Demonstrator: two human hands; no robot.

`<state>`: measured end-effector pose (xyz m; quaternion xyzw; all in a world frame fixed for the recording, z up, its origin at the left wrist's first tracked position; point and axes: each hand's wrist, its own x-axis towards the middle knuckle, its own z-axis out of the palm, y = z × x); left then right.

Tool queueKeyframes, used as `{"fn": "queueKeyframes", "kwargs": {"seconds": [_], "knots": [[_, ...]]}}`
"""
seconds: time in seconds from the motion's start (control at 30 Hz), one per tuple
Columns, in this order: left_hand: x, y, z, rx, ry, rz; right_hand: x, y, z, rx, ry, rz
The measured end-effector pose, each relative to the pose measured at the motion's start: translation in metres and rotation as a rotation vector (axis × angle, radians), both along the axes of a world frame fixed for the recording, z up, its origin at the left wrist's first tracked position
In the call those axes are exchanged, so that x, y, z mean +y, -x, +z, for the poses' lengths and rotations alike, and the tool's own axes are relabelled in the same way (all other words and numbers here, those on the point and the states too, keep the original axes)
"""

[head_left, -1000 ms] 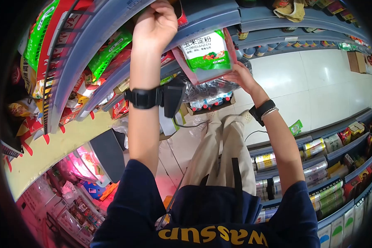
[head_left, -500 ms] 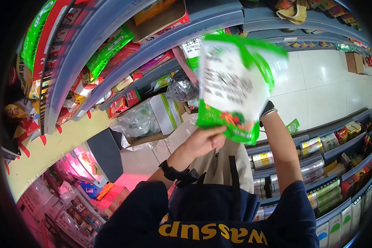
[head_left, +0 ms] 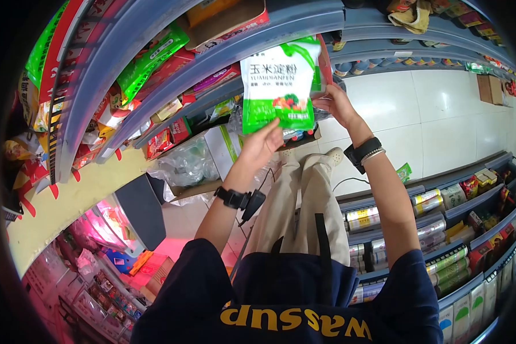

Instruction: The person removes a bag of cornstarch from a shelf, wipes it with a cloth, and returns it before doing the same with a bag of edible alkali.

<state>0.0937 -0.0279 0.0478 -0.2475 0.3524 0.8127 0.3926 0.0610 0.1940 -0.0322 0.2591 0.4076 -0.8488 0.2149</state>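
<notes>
A white and green bag of corn starch (head_left: 280, 83) stands face toward me at the shelf edge, its printed front flat and readable. My left hand (head_left: 264, 140) pinches its green lower edge, thumb on the front. At the bag's right side, my right hand (head_left: 339, 108) has its fingers curled at the lower end of a red carton's side (head_left: 325, 63), with the thumb close by the bag's edge. The rest of the carton is hidden behind the bag.
Blue-grey shelving (head_left: 221, 57) with packets and boxes curves along the left and top. Below it, an open carton (head_left: 192, 166) holds clear plastic. Shelves of rolls and bottles (head_left: 436, 229) stand at right. A small cardboard box (head_left: 493, 89) sits on the tiled floor.
The bag has moved away from me, up and left to the shelf, and turned upright. My right hand has come from behind the bag to its right side; my left still pinches its lower edge.
</notes>
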Motion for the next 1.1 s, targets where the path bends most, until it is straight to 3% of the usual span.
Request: {"fn": "queueKeyframes", "kwargs": {"seconds": [0.17, 0.27, 0.33, 0.4, 0.47, 0.53, 0.6, 0.67, 0.7, 0.73, 0.8, 1.0, 1.1], "knots": [[0.024, 0.031, -0.004, 0.147, 0.097, 0.078, 0.000, 0.000, -0.006, 0.005, -0.017, -0.007], [0.047, 0.037, -0.009, 0.051, 0.144, 0.204, -0.001, 0.000, -0.005, 0.010, -0.020, -0.006], [0.056, 0.038, -0.010, 0.067, 0.078, 0.230, -0.002, 0.001, -0.003, 0.014, -0.024, 0.007], [0.062, 0.039, -0.005, -0.098, -0.099, 0.292, -0.002, -0.002, -0.005, 0.001, -0.014, -0.014], [0.058, 0.033, 0.008, -0.048, -0.106, 0.257, -0.002, -0.004, -0.011, 0.009, 0.000, -0.012], [0.049, 0.029, 0.027, 0.254, 0.022, -0.195, -0.001, 0.000, -0.013, 0.031, 0.022, -0.006], [0.039, 0.027, 0.023, 0.315, 0.181, -0.193, -0.001, -0.002, -0.012, -0.006, 0.004, -0.003], [0.028, 0.039, 0.004, 0.961, 0.874, -0.183, -0.001, -0.001, -0.012, 0.007, -0.029, 0.017], [0.025, 0.048, 0.003, 1.058, 1.049, -0.096, -0.001, -0.001, -0.012, -0.004, -0.020, 0.014], [0.024, 0.057, 0.007, 1.056, 1.071, -0.083, -0.002, 0.000, -0.009, -0.015, -0.014, 0.010], [0.026, 0.074, 0.013, 1.234, 1.384, -0.031, -0.004, -0.001, -0.004, -0.007, -0.011, -0.010], [0.047, 0.083, 0.011, 1.173, 1.607, -0.200, -0.006, -0.001, -0.003, -0.016, -0.040, -0.004], [0.051, 0.080, 0.003, 1.122, 1.583, -0.269, -0.004, -0.001, -0.002, -0.028, -0.048, 0.001]]}}
